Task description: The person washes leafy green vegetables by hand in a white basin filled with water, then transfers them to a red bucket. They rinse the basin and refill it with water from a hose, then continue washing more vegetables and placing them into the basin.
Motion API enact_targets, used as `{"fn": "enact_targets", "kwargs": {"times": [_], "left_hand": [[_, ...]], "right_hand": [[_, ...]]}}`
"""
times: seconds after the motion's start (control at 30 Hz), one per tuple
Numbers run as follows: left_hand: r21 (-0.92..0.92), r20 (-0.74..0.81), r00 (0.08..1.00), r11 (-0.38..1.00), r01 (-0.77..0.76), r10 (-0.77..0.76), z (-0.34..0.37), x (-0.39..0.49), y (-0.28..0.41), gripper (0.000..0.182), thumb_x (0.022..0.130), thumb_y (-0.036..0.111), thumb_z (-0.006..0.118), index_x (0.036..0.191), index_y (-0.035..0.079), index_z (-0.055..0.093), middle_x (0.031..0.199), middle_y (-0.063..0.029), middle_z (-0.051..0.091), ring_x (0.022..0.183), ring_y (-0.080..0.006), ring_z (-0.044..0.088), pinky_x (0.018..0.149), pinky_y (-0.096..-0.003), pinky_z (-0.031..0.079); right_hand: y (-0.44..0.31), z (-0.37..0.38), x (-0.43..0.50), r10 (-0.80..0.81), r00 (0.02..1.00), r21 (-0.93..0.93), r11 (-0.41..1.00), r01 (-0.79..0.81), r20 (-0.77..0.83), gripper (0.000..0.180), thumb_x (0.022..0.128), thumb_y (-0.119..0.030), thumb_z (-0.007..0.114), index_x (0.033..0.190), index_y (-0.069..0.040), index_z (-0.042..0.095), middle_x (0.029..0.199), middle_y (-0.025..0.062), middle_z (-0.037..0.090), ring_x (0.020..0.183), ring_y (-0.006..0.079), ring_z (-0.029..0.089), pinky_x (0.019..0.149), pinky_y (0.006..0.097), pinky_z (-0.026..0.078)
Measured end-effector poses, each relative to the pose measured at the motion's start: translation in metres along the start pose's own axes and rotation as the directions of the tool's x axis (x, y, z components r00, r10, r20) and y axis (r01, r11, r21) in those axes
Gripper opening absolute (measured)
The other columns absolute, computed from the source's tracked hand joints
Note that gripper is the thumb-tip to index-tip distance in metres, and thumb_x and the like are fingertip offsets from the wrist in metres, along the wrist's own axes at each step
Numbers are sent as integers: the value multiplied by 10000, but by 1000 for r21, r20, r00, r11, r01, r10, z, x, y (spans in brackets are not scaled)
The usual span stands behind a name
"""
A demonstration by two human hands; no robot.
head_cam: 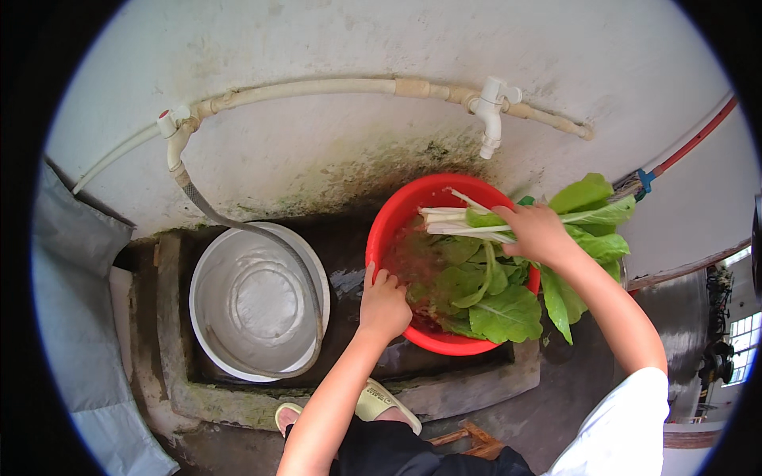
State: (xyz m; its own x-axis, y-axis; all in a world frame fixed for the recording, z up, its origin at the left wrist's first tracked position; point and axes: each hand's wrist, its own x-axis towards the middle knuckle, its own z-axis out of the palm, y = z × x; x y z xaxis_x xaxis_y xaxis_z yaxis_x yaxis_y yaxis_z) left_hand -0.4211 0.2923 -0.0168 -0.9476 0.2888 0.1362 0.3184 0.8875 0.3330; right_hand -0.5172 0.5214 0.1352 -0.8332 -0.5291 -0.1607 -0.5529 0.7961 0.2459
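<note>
A red plastic basin (381, 232) stands in a low concrete trough, with murky water and leafy greens (506, 312) inside. My left hand (386, 302) grips the basin's left rim, thumb over the edge. My right hand (537, 232) is closed around a bunch of leafy greens (452, 221) over the basin's right side; the pale stalks point left above the water and the leaves hang out past the right rim. Left of the basin, a silver metal basin (265, 297) has a grey hose (286, 244) curving down into it.
A white tap (491, 122) sticks out from the wall pipe (315, 87) above the red basin. Another tap (174, 122) feeds the hose. The trough's concrete edge (470, 390) runs before my slippered feet. Grey sheeting (83, 309) hangs at the left; a wooden stool (476, 440) is partly visible below.
</note>
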Motion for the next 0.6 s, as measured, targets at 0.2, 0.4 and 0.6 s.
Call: {"fn": "enact_targets", "kwargs": {"times": [0.2, 0.4, 0.6], "left_hand": [[0, -23, 1000, 1000, -7, 7, 2, -2, -1, 185, 664, 147, 503, 728, 47, 644, 850, -81, 580, 1000, -248, 464, 1025, -450, 183], [12, 76, 997, 1000, 18, -19, -4, -1, 2, 245, 720, 159, 453, 778, 38, 658, 880, -96, 573, 1010, -243, 445, 1054, -413, 129], [-14, 44, 999, 1000, 3, -3, -4, -3, 0, 249, 721, 163, 452, 775, 41, 662, 924, -105, 583, 1023, -247, 443, 1056, -411, 125]], "right_hand": [[-5, -38, -39, 35, 984, 55, 998, -26, -177, 631, 571, -189, 716, 1139, -100, 457, 804, 107, 566, 785, 275, 569, 700, 367, 423], [-31, -67, -53, 20, 961, 86, 996, 4, -275, 670, 521, -112, 693, 1153, -108, 471, 733, 78, 505, 729, 252, 526, 654, 350, 394], [-66, -108, -39, -141, 929, -15, 989, 145, -342, 729, 507, -98, 702, 1192, -117, 455, 725, 70, 480, 697, 239, 507, 649, 345, 397]]}}
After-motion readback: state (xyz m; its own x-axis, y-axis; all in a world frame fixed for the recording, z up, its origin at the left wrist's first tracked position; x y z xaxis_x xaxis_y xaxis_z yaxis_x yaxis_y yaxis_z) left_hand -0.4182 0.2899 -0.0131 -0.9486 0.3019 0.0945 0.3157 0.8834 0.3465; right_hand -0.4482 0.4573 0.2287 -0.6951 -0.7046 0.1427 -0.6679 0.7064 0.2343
